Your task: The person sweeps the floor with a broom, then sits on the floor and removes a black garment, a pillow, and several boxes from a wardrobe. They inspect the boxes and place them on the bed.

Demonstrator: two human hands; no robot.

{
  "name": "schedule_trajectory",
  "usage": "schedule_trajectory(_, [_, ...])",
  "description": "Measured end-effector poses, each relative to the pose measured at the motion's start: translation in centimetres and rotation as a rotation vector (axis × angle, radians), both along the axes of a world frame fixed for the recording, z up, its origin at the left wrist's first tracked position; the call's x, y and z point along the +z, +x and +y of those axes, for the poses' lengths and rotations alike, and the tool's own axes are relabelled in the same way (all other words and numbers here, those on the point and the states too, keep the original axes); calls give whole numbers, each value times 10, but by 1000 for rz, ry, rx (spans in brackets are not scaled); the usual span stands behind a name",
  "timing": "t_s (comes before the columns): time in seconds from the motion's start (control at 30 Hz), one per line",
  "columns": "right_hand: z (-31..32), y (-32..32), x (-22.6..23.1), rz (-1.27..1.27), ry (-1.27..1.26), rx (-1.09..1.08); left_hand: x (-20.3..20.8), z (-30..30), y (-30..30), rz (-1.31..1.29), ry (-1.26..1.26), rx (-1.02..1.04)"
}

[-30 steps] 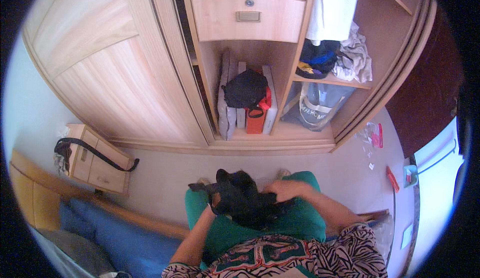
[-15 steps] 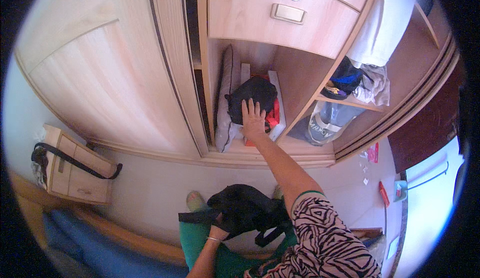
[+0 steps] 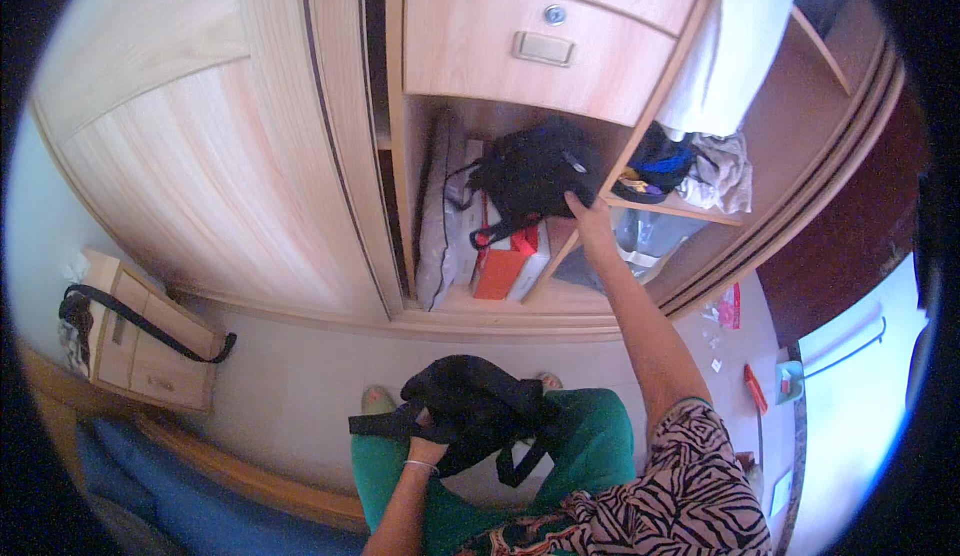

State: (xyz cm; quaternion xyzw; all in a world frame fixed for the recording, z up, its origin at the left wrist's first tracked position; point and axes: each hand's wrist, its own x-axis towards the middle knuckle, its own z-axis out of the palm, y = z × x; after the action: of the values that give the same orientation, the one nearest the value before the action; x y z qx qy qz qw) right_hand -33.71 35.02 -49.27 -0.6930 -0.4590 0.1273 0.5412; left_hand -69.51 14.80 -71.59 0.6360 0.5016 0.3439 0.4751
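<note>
In the open lower compartment of the wardrobe, my right hand [image 3: 586,212] grips the near right side of a black fabric bag [image 3: 540,171]. Its thumb shows on the cloth; the other fingers are mostly hidden. The bag is lifted and tilted, with a strap looping down at its front. Beneath it sit an orange and white box [image 3: 508,271] and a red item [image 3: 522,240]. Across my knees lies a second limp black cloth item with straps [image 3: 470,396], perhaps a bag. My left hand [image 3: 428,444] is closed on its left part, fingers partly hidden by the cloth.
A grey cushion [image 3: 440,226] stands against the compartment's left wall. A locked-type drawer [image 3: 540,56] is above. Clothes [image 3: 715,171] and a clear bag [image 3: 650,236] fill shelves at right. A small cabinet [image 3: 160,336] with a black strap stands left; a blue-covered bed [image 3: 200,486] is behind it.
My right hand has moved right and taken hold of the black bag, which is now lifted and turned, uncovering the orange and white box. My left hand stays on the lap item.
</note>
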Motion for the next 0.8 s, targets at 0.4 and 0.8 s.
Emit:
schedule_trajectory(0.4, [-259, 49, 70, 866, 297, 397, 15, -1, -14, -259, -138, 211])
schedule_trajectory(0.8, [-358, 60, 61, 1006, 495, 518, 192, -17, 6, -836, -451, 182])
